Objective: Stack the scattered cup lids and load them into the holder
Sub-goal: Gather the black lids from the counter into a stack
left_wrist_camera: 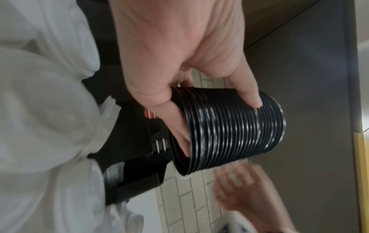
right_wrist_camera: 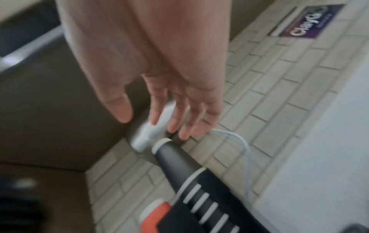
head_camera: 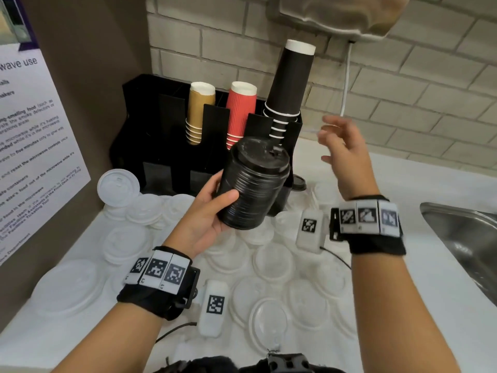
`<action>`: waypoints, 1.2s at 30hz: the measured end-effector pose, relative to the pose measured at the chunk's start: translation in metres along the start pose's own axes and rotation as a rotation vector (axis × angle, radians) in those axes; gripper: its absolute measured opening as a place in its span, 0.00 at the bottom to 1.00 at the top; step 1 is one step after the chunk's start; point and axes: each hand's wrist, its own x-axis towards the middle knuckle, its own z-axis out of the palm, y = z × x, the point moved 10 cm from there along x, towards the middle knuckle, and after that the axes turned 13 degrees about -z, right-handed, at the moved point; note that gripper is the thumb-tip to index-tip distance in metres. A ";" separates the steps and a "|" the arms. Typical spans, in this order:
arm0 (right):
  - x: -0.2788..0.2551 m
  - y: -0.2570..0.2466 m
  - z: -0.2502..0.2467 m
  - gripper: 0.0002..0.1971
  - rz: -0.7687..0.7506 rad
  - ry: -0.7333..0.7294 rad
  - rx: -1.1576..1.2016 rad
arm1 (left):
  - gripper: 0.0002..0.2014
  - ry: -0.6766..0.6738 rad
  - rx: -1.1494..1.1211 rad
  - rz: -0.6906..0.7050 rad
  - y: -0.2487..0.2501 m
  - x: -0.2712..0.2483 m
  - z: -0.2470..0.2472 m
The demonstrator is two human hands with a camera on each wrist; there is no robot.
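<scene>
My left hand (head_camera: 212,208) grips a tall stack of black lids (head_camera: 254,184), tilted, in front of the black holder (head_camera: 150,146). In the left wrist view the thumb and fingers curl round the black lid stack (left_wrist_camera: 235,130). My right hand (head_camera: 341,146) is raised to the right of the stack, fingers spread and holding nothing; it is blurred in the right wrist view, right hand (right_wrist_camera: 159,110). Several white lids (head_camera: 271,262) lie scattered on the white counter. One black lid (head_camera: 299,182) lies by the holder's right side.
The holder carries stacks of gold cups (head_camera: 199,114), red cups (head_camera: 239,114) and black cups (head_camera: 290,87). A steel sink (head_camera: 462,238) is at the right. A panel with a notice (head_camera: 35,146) stands at the left; a tiled wall (head_camera: 403,98) is behind.
</scene>
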 end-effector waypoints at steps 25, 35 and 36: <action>0.037 0.255 0.053 0.28 0.379 -1.036 -1.105 | 0.31 0.115 0.080 0.108 0.047 0.003 -0.030; 0.063 0.215 0.013 0.33 0.499 -0.398 -0.809 | 0.33 0.121 0.020 0.106 0.043 -0.001 -0.029; 0.062 0.203 0.008 0.35 0.503 -0.322 -0.731 | 0.33 0.124 0.014 0.104 0.042 -0.001 -0.028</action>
